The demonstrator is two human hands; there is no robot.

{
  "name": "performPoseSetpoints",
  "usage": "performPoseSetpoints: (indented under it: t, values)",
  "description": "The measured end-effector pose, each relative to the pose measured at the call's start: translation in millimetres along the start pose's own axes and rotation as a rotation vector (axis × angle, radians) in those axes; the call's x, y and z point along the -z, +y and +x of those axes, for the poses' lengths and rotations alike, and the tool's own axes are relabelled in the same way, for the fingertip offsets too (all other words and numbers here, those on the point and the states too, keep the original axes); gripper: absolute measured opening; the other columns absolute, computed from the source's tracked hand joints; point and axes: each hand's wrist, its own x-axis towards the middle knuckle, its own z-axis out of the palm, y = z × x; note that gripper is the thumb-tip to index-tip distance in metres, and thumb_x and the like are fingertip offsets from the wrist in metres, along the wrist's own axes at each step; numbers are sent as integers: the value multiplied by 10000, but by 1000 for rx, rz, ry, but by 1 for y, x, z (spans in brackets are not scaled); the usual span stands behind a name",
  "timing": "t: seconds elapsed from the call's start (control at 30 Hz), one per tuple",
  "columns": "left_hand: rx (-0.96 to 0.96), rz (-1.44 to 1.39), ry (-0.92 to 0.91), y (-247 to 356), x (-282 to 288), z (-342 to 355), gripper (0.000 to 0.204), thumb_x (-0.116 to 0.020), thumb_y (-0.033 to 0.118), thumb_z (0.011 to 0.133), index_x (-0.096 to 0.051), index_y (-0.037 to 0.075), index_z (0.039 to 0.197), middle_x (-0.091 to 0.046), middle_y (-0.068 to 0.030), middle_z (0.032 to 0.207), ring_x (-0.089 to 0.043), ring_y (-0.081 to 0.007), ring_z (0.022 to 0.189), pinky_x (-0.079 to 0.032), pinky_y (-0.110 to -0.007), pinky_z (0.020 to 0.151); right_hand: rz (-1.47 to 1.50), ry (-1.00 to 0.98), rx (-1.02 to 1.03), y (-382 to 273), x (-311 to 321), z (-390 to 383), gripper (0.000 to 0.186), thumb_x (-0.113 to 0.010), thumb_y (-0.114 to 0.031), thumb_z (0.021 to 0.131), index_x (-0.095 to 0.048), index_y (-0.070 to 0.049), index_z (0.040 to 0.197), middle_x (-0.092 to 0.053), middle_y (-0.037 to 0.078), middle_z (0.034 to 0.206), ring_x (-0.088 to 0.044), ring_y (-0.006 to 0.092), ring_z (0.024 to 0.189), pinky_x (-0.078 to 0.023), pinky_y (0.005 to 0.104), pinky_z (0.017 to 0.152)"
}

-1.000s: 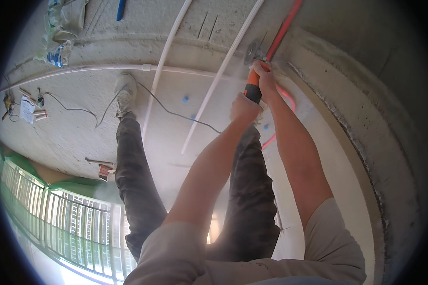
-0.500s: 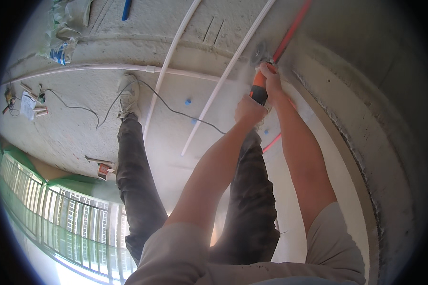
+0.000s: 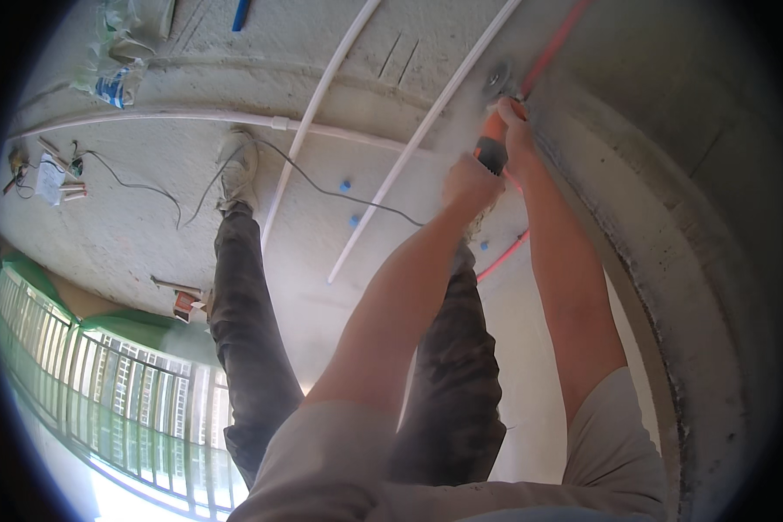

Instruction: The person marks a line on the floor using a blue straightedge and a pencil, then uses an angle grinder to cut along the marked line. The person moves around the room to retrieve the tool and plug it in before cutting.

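An orange and black angle grinder is in both my hands, low over the concrete floor at the far right. My left hand wraps its dark rear body. My right hand grips the orange front part, close to the head. Beyond the fingers shows the round disc, beside a red pipe. Haze around the disc blurs its edge, and I cannot tell whether it touches the concrete. A dark power cord trails left from near my left hand across the floor.
White pipes cross the floor to the left. A raised concrete edge curves down the right. Loose items lie by a white sheet at far left, and a hammer-like tool is nearer. A railing with green netting stands lower left.
Both hands and the grinder have moved a little farther away and to the right, along the red pipe. My grip looks the same. The whole view has shifted slightly.
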Motion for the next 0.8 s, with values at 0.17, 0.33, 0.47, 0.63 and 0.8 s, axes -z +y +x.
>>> performPoseSetpoints:
  t: [0.17, 0.33, 0.47, 0.63, 0.8]
  values:
    - [22, -69, 19, 3, -5, -6, 620, -827, 217, 786, -647, 25, 1347, -773, -194, 1240, -748, -370, 1191, -597, -459, 997, -119, -22, 72, -9, 0, -13, 353, -720, -432, 1053, -678, -138, 1245, -651, 17, 1082, -635, 179, 974, -550, 389, 840]
    - [68, -30, -30, -10, -6, -7, 630, -840, 207, 763, -654, 55, 1345, -772, -171, 1256, -749, -350, 1198, -598, -449, 989, -93, -64, 137, 17, 5, -5, 389, -704, -440, 1064, -664, -122, 1284, -656, 23, 1114, -635, 175, 1010, -553, 388, 862]
    - [115, -7, -21, -15, -4, -18, 608, -852, 203, 754, -660, 66, 1314, -774, -157, 1229, -759, -339, 1165, -602, -451, 965, -96, -78, 32, 35, 10, -1, 411, -698, -433, 1068, -641, -123, 1331, -663, 37, 1109, -655, 184, 987, -564, 391, 861]
    - [130, 17, -28, -15, 0, -21, 580, -847, 198, 763, -662, 57, 1294, -785, -146, 1173, -772, -334, 1106, -609, -457, 932, -109, -91, 25, 32, 5, -5, 383, -689, -434, 1074, -632, -149, 1322, -660, 40, 1091, -666, 187, 961, -576, 397, 833]
    - [120, -115, -87, -9, 1, -18, 687, -842, 170, 692, -687, 48, 1350, -782, -183, 1227, -755, -343, 1183, -591, -439, 989, -40, -79, -29, 12, 2, -13, 372, -735, -413, 1043, -704, -93, 1230, -700, 29, 1011, -683, 199, 909, -579, 389, 814]
